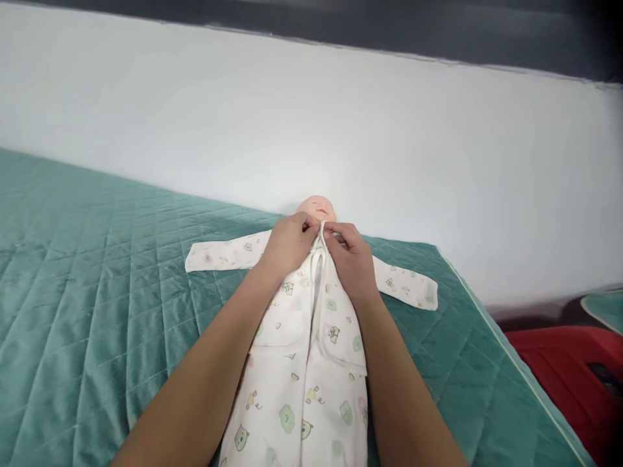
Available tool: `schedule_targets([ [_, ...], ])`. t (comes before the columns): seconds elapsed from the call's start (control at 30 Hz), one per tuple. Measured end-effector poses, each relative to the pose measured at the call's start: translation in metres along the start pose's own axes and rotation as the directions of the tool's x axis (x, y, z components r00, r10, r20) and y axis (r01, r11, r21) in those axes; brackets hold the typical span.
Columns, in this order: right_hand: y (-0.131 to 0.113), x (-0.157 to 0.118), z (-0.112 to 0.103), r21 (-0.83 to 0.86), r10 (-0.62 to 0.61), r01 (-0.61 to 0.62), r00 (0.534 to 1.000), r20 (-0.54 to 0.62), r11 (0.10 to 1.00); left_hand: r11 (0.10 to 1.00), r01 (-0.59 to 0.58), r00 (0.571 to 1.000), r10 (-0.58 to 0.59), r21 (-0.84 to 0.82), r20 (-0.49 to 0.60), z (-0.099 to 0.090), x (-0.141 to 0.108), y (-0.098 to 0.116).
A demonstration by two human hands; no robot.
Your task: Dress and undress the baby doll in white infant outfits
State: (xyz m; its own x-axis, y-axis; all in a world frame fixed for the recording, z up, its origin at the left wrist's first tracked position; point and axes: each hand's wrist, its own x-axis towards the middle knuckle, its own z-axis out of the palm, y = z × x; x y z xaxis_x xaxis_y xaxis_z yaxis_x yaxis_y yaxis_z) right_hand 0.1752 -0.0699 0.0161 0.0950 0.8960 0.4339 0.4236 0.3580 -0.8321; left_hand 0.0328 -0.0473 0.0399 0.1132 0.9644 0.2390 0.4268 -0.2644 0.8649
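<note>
Left hand [292,241]: fingertips closed on the collar of the jacket [287,318], just below the doll's head [317,207].
Right hand [354,261]: pinching the raised front edge beside the left fingertips.
Jacket: mostly on the near side of both grips, its front hanging slightly parted; sleeves spread out to either side on the bed [121,272].
Doll: head at the bed's far edge, against the wall [311,130], left of the far right corner.
Trousers [287,415]: below the jacket's hem, between the forearms.
</note>
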Motion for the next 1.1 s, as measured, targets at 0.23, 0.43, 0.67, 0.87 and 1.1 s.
schedule_targets([
  [0.23, 0.0024, 0.0013, 0.0003, 0.026, 0.050, -0.051, 0.998, 0.023, 0.998, 1.000, -0.006, 0.993, 0.003, 0.018, 0.118, -0.0039, 0.0016, -0.0016],
  [0.43, 0.0015, 0.0018, -0.0007, 0.008, 0.033, -0.033, 0.997, 0.074, 0.999, 0.987, 0.080, 0.995, -0.071, -0.140, 0.066, -0.0040, 0.0033, -0.0061],
  [0.67, 0.0003, 0.0038, -0.0013, -0.058, 0.076, -0.071, 0.994, 0.078, 0.996, 0.971, 0.129, 0.990, -0.114, -0.202, 0.082, -0.0048, 0.0040, -0.0088],
  [0.87, -0.0047, 0.0041, -0.0041, -0.129, 0.130, -0.115, 0.986, 0.108, 0.985, 0.975, 0.115, 0.989, -0.095, -0.189, 0.114, -0.0074, 0.0022, -0.0062],
  [1.1, -0.0056, 0.0040, -0.0032, -0.177, 0.199, -0.178, 0.974, 0.111, 0.968, 0.993, 0.093, 0.993, -0.087, -0.070, 0.084, -0.0032, 0.0014, -0.0050],
])
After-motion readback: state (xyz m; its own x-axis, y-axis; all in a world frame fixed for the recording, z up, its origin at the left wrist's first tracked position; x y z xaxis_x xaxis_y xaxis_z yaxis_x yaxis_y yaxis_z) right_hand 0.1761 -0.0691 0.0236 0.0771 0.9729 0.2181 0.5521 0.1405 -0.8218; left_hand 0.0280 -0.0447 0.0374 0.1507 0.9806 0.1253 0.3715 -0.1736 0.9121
